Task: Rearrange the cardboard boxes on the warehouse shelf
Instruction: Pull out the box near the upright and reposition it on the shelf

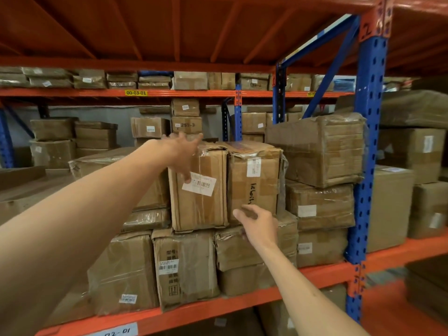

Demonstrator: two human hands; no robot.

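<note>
Orange shelf [242, 303]: twin boxes [206, 207] between released left grip [180, 151] atop, released right grip [259, 226] below.

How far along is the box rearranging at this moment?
Nothing looks finished: both top boxes sit on the stack. In hand: the left hand lies over the top corner of the barcode-labelled box, the right hand reaches the bottom edge of the hand-marked box beside it. Left: gripping, lifting and placing.

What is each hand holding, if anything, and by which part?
Nothing is clearly gripped. The left hand rests on the upper left corner of the barcoded box; the right hand touches the lower front of the handwritten box.
</note>
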